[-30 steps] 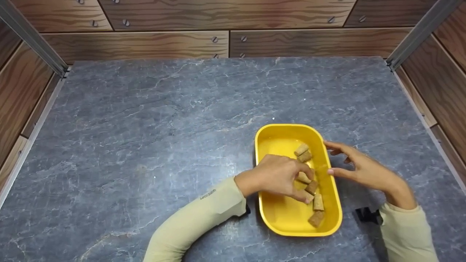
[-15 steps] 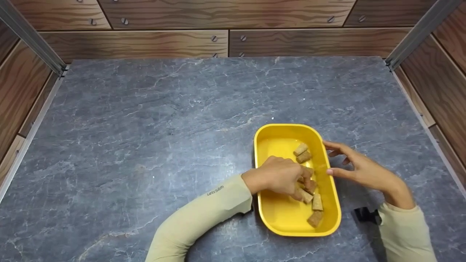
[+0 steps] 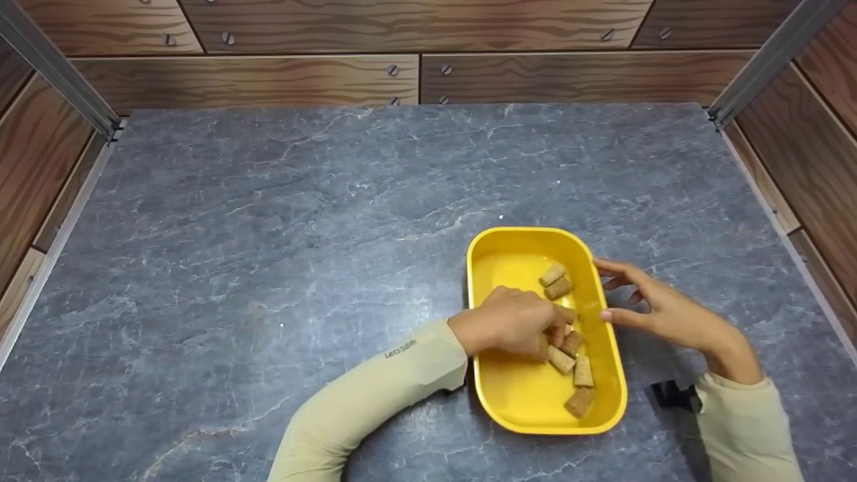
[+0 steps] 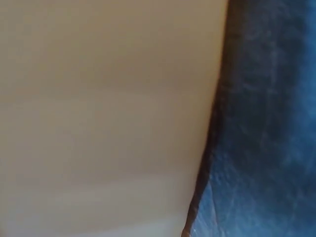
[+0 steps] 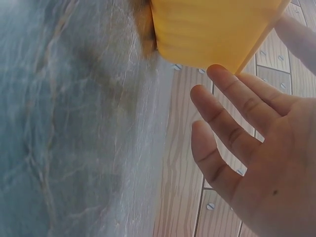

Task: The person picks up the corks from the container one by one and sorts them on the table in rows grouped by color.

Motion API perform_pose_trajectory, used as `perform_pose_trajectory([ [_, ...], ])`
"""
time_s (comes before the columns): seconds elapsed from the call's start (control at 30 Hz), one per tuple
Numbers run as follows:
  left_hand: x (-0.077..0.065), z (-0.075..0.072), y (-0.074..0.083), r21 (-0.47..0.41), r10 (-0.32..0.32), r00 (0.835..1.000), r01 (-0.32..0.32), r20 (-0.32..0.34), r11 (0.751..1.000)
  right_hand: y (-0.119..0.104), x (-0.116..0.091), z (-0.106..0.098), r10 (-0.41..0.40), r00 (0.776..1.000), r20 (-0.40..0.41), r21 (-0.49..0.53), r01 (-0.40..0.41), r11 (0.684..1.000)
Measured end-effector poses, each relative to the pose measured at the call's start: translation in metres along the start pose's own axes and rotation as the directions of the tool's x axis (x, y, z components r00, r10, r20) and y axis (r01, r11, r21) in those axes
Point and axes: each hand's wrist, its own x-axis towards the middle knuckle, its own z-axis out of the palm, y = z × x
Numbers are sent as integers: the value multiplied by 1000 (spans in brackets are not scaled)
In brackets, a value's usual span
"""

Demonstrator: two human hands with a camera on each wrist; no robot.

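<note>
A yellow tub (image 3: 546, 430) with rounded corners stands on the table, with several tapered corks lying along its right half. One pale cork (image 3: 561, 360) lies just beside my left hand (image 3: 512, 323). That hand reaches down into the tub with curled fingers and pinches a cork, mostly hidden beneath them. My right hand (image 3: 669, 314) is outside the tub, its thumb and fingertips touching the right wall. In the right wrist view its fingers (image 5: 242, 106) are spread and fairly straight. The left wrist view shows only blurred sleeve (image 4: 98, 123) and tabletop.
Two corks (image 3: 555, 281) lie together toward the tub's far end; a brown cork (image 3: 579, 403) is at the near right corner. Wood-patterned panels (image 3: 254, 80) border the grey marbled table (image 3: 268, 221). A black strap piece (image 3: 673, 395) hangs at the right cuff.
My left hand has come down and slightly right among the corks, its fingers closing in. A pale cork near its fingertips is more exposed. The right hand stays against the tub.
</note>
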Motion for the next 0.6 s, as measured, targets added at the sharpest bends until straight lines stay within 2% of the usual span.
perform_pose_trajectory([
  [0.2,1,0,1,14,-8,1000,8,2,1000,1,-1,1,2,1000,-1,8,-2,1000],
  [0.37,-2,-1,1,26,15,1000,-14,-23,1000,0,0,0,-10,1000,2,4,10,1000],
  [0.6,-10,-11,4,12,4,999,-3,-36,1000,1,-1,0,-26,1000,2,10,26,1000],
])
